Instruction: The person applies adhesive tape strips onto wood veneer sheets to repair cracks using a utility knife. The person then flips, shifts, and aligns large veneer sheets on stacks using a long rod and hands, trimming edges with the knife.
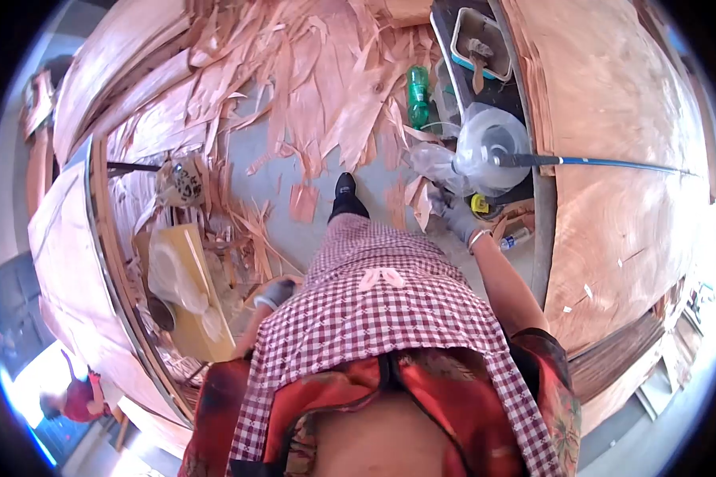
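Observation:
My right hand [456, 216], in a grey glove, is closed at the right of the checked apron [382, 294]. Its fingers meet a pale piece of veneer [418, 203], beside a clear plastic bag [493, 151] and a yellow tape measure [479, 204]. My left hand [277, 293], also gloved, hangs low at the left of the apron, near a yellow board [195, 278]. The apron and the angle hide most of its fingers, so its grip does not show.
Torn veneer sheets [326, 79] litter the floor ahead. A green bottle [418, 97] and a white-rimmed bin [482, 44] stand at the upper right. Large veneer stacks [620, 183] flank both sides. Another person [79, 396] is at the far lower left.

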Tool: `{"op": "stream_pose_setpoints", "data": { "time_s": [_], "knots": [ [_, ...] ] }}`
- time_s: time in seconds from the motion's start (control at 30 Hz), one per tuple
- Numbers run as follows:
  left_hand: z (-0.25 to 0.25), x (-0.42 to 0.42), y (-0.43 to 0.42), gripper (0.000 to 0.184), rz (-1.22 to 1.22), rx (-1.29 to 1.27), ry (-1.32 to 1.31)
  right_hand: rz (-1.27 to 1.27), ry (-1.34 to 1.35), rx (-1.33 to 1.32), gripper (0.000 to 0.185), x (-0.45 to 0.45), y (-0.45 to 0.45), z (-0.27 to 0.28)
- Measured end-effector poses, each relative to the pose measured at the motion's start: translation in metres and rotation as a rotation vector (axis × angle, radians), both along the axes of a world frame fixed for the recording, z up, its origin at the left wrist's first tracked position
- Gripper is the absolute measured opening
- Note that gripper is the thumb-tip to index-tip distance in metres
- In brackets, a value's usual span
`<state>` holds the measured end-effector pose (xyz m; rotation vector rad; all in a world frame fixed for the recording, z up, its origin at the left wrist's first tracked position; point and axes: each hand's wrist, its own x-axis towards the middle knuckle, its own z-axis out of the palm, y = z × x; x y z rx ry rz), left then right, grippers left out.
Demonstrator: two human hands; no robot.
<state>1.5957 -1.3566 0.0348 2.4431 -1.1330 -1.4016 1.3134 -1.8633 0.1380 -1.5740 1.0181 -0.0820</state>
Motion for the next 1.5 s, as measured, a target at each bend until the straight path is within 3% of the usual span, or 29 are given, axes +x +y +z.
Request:
{"op": "stream_pose_setpoints", "data": {
  "time_s": [0.07,0.13,0.17,0.23,0.27,0.3,0.4,0.43,0.53,0.57,0.67,0.77,0.8,0.9,1.0,1.07,1.2,1.27,1.3,1.33,1.4,1.43,1.5],
  "knots": [
    [0.084,0.074,-0.101,0.023,-0.001,0.028,-0.094,-0.082,0.259,0.220,0.029,0.004,-0.017,-0.020],
    [0.100,0.121,-0.160,0.023,0.407,0.047,0.186,-0.186,0.346,0.464,0.032,0.037,-0.030,0.047],
    [0.125,0.135,-0.199,0.025,0.390,0.101,0.225,-0.116,0.338,0.505,0.039,0.028,-0.031,0.023],
    [0.173,0.140,-0.284,0.028,0.358,0.195,0.301,0.278,0.620,0.237,0.044,0.046,-0.020,0.022],
    [0.171,0.139,-0.310,0.029,0.278,0.198,0.295,0.338,0.593,0.185,0.053,0.042,-0.011,-0.003],
    [0.167,0.137,-0.330,0.029,0.202,0.205,0.290,0.396,0.565,0.130,0.062,0.038,-0.002,-0.028],
    [0.163,0.115,-0.374,0.026,0.009,0.105,0.256,0.300,0.831,-0.207,0.061,0.038,0.027,-0.087],
    [0.163,0.106,-0.383,0.025,-0.049,0.057,0.245,-0.228,0.708,-0.169,0.047,0.045,0.034,-0.099],
    [0.173,0.091,-0.394,0.027,-0.102,0.074,0.313,-0.229,0.381,-0.425,0.036,0.056,0.015,-0.116],
    [0.179,0.090,-0.396,0.028,-0.210,0.045,0.289,-0.406,0.136,-0.217,0.031,0.063,0.011,-0.119],
    [0.179,0.099,-0.389,0.028,-0.474,0.026,0.143,-0.510,0.261,0.145,0.032,0.084,0.003,-0.077],
    [0.182,0.101,-0.397,0.028,-0.588,0.044,0.085,-0.761,-0.020,-0.141,0.030,0.097,0.024,-0.068],
    [0.185,0.099,-0.401,0.028,-0.617,0.036,0.061,-0.835,-0.107,-0.210,0.030,0.097,0.033,-0.059],
    [0.210,0.068,-0.441,0.028,-0.650,-0.049,0.168,-0.671,-0.099,-0.173,0.026,0.080,0.048,0.017],
    [0.242,0.026,-0.482,0.033,-0.784,-0.297,0.403,-0.698,-0.101,0.280,0.015,0.060,0.063,0.087],
    [0.265,-0.012,-0.504,0.037,-0.773,-0.546,0.589,-0.688,-0.202,0.327,0.009,0.051,0.064,0.135],
    [0.323,-0.072,-0.547,0.039,-1.001,-0.951,0.637,-0.709,-0.465,0.451,0.010,0.030,0.035,0.242],
    [0.352,-0.091,-0.562,0.037,-1.114,-1.029,0.624,-0.560,-0.598,0.278,0.011,0.010,0.011,0.288],
    [0.363,-0.096,-0.566,0.031,-1.160,-0.824,0.651,-0.467,-0.624,0.181,0.013,-0.006,0.006,0.299],
    [0.372,-0.103,-0.570,0.028,-1.146,-0.828,0.660,-0.374,-0.647,0.086,0.015,-0.016,0.000,0.316],
    [0.388,-0.117,-0.578,0.021,-1.122,-0.833,0.685,-0.658,-0.844,0.254,0.016,-0.031,0.003,0.369],
    [0.407,-0.123,-0.583,0.017,-1.121,-0.864,0.723,-0.664,-0.945,0.152,0.020,-0.051,0.011,0.377],
    [0.413,-0.132,-0.587,0.015,-1.072,-0.767,0.856,-0.599,-1.077,-0.327,0.013,-0.090,0.013,0.395]
  ]
}}
